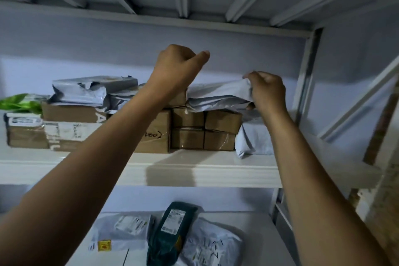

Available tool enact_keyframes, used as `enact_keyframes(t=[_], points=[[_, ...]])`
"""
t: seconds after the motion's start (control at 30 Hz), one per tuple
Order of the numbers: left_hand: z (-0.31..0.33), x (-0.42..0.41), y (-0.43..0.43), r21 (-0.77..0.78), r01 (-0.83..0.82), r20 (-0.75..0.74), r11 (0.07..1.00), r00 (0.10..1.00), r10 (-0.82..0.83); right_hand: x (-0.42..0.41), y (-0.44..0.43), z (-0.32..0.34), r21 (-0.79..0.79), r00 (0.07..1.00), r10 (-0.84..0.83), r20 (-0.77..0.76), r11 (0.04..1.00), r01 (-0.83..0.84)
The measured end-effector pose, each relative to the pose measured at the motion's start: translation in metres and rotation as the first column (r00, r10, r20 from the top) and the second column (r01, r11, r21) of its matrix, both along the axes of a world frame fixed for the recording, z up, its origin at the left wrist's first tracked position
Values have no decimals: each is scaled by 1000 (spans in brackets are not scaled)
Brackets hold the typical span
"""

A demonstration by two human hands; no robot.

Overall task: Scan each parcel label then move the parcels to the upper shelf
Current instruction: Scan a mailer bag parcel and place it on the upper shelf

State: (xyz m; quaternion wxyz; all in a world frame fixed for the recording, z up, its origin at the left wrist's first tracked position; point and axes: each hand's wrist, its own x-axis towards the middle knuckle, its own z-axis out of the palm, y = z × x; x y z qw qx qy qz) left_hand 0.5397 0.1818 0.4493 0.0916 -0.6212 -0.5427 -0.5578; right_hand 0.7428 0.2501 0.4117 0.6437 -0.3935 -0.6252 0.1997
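right hand (266, 93) pinching grey mailer (218, 98) atop boxes (207, 130) | left hand (176, 69) curled, empty | risk: mailer slides off toward 6 o'clock

On the upper shelf (216, 157) stacked boxes (207, 129) fill the middle, a soft mailer (216, 95) lying across their top — another mailer (252, 140) just right of them. On the lower shelf (254, 218), three parcels (170, 231) lie side by side, possibly overlapping.

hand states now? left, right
Left hand: closed in a loose fist, nothing visibly held.
Right hand: pinching the edge of the grey mailer bag atop the boxes.
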Motion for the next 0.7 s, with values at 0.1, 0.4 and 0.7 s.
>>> enact_keyframes(t=[0.1,0.4,0.7], points=[[8,-9,4,79,-190,-175,979,964,201,-1,7,-5,5,1000,-30,-7,1000,30],[-19,-49,38,-354,-245,-449,903,891,66,-11,24,-22,105,950,-244,197,968,227],[-29,-61,39,-181,-210,-552,961,830,78,-25,29,-24,128,879,-384,283,923,363]])
